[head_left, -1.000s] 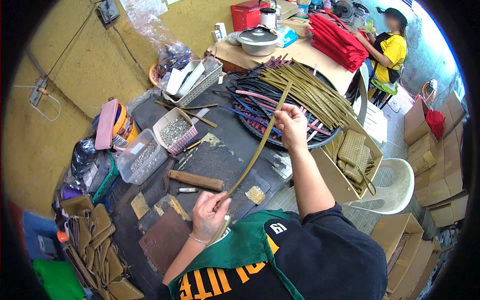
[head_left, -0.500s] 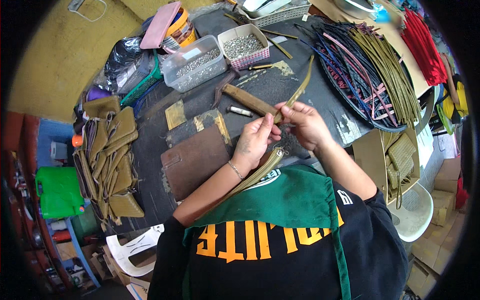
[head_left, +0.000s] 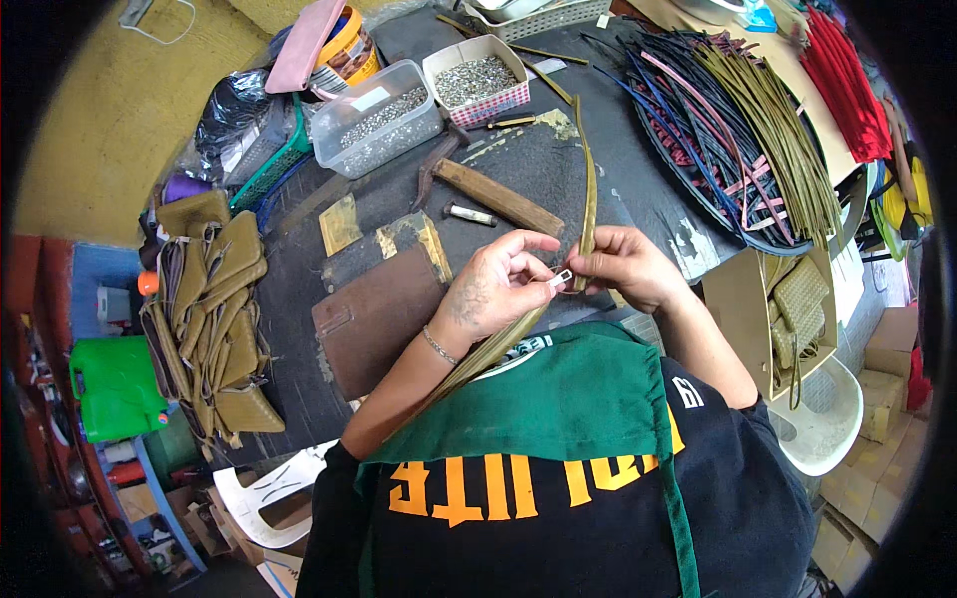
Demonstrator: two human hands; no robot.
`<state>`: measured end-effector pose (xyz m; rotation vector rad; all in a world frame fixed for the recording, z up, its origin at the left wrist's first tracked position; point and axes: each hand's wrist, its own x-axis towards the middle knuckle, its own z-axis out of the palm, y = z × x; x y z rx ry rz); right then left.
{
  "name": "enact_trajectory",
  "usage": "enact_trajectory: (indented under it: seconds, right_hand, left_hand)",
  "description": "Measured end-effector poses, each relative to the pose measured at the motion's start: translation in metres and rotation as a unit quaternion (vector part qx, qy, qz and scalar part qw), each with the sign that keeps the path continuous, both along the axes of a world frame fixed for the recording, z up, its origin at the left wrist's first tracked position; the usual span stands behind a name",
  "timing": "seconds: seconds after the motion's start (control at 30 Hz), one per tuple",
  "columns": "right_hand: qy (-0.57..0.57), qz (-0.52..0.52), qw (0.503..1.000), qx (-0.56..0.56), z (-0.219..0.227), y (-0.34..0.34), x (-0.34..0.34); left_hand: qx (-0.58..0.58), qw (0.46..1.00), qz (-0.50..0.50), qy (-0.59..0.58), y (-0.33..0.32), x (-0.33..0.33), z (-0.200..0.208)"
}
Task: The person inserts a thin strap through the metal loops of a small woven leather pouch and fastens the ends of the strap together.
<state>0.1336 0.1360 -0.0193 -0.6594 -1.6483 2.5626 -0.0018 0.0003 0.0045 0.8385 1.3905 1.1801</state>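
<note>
My right hand pinches a long olive strap, which stands up away from me. Close beside it, my left hand holds a small silvery metal fitting between thumb and fingertips, at the strap's lower end. Whether the strap passes through the fitting I cannot tell. Several more olive straps lie bundled under my left forearm, across the green apron. Just beyond my hands, a hammer with a wooden handle rests on the table, with a short metal rod-like tool near it.
A brown rectangular pad lies left of my hands. Small metal pieces fill a clear tub and a checkered box behind. Woven olive pouches pile up at left; a round tray of straps stands at right, above a cardboard box.
Both hands have come slightly apart, and the silvery fitting now shows between them. The strap has swung more upright. The hammer handle's near end is uncovered.
</note>
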Motion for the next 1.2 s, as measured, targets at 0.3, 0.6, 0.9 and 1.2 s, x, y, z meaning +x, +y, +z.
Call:
enact_trajectory:
  seconds: [0.3, 0.6, 0.9, 1.2]
  right_hand:
    - [0.072, -0.053, 0.992, 0.087, 0.012, -0.013, 0.000]
    - [0.072, -0.033, 0.982, 0.169, 0.019, -0.008, -0.007]
    - [0.049, -0.041, 0.995, 0.081, 0.022, 0.001, -0.027]
    - [0.059, -0.066, 0.996, -0.021, 0.015, -0.012, -0.038]
  left_hand:
    - [-0.020, 0.999, -0.001, 0.043, -0.001, -0.001, -0.006]
    - [0.215, 0.922, 0.018, 0.322, -0.003, -0.010, -0.001]
    - [0.049, 0.986, 0.070, 0.145, -0.016, -0.006, -0.015]
    - [0.028, 0.981, 0.081, 0.174, -0.017, -0.002, -0.007]
